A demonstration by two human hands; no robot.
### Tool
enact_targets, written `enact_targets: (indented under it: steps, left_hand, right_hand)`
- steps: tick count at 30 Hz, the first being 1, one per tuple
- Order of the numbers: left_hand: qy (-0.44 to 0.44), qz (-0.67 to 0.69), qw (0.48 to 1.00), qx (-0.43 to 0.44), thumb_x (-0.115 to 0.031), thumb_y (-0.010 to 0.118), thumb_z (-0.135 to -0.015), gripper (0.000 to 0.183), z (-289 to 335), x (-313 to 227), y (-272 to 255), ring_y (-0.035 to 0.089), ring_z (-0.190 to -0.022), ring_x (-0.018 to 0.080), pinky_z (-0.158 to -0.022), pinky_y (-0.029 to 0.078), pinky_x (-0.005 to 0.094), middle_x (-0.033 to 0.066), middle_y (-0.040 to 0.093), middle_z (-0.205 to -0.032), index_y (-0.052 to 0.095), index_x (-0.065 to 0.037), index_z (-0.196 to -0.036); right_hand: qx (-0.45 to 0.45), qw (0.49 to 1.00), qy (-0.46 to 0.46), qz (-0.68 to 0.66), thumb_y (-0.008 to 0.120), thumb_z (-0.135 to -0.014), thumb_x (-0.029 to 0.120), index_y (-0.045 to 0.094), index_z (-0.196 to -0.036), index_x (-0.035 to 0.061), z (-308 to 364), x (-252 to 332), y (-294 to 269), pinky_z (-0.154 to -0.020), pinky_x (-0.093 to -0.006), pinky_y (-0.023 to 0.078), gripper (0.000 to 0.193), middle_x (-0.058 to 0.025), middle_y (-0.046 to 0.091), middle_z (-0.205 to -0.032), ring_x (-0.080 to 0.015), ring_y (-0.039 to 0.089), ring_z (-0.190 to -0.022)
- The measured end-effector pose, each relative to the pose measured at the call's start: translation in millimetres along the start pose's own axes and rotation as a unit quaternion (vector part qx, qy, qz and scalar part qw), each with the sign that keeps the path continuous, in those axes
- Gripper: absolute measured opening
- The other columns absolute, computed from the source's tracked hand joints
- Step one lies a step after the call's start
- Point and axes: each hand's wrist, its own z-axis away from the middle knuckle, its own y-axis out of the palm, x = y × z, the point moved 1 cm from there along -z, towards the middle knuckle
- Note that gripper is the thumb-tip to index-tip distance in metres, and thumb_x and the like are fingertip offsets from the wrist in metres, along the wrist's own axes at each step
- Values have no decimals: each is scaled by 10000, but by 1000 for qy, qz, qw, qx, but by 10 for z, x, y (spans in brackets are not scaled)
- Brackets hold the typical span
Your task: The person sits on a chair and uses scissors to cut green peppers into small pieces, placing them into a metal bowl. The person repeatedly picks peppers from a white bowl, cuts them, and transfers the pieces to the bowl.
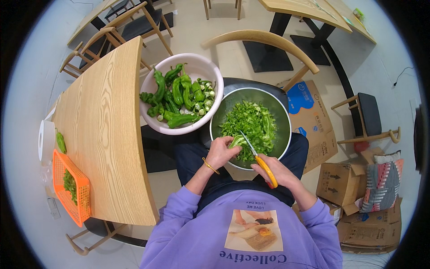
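A metal bowl (282, 117) sits in front of my lap, holding a heap of chopped green pepper (248, 119). Over its near edge my left hand (219, 153) pinches a piece of green pepper (238, 142). My right hand (281, 172) grips scissors (264, 168) with yellow and red handles; their blades point away from me, beside the pepper piece. To the left, a pale pink basin (216, 104) contains whole green peppers (177, 92) and several cut-off stem ends (207, 95).
A wooden table (107, 125) stands at my left, bearing an orange basket (83, 197) with greens, a single green pepper (61, 141) and a white roll (46, 141). A chair (268, 40) is ahead. Cardboard boxes (338, 181) and a striped cushion (380, 187) are at right.
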Motion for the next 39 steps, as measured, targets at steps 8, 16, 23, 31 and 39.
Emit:
enact_targets:
  steps: [8,16,23,31,39]
  left_hand:
    - [1,30,997,-68,-149,745,-822,329,2,-15,32,672,-675,99,-628,534,253,81,733,-812,697,60,-1072]
    - [22,-16,999,-24,-169,739,-829,311,9,-56,1,677,-675,107,-637,538,261,81,730,-802,705,59,-1038]
    - [-12,75,997,0,-143,741,-818,279,-54,18,-35,678,-596,124,-585,546,254,89,715,-737,700,83,-976]
    - [13,42,997,-64,-163,746,-805,290,-19,-20,44,676,-618,120,-593,535,263,86,717,-740,707,70,-973]
    - [34,-29,998,-40,-160,729,-798,286,-9,-112,17,701,-615,149,-581,541,277,113,708,-718,700,91,-933]
  right_hand:
    - [65,998,1,-6,567,-994,351,430,-1381,-30,91,-4,-76,-628,-402,531,560,-174,667,-752,-307,681,-673]
    - [40,998,13,-40,588,-985,344,503,-1238,-16,51,-9,12,-676,-454,519,448,-231,662,-779,-426,661,-746]
    - [2,1000,-3,-16,591,-985,320,519,-1123,-11,56,98,-36,-647,-440,525,366,-220,659,-762,-401,671,-707]
    - [58,997,-6,48,569,-984,380,433,-1378,-48,42,2,-53,-797,-489,516,597,-309,665,-958,-478,645,-918]
    - [-20,998,-20,54,611,-969,312,500,-1262,-34,12,-2,86,-712,-496,513,467,-287,663,-868,-472,652,-832]
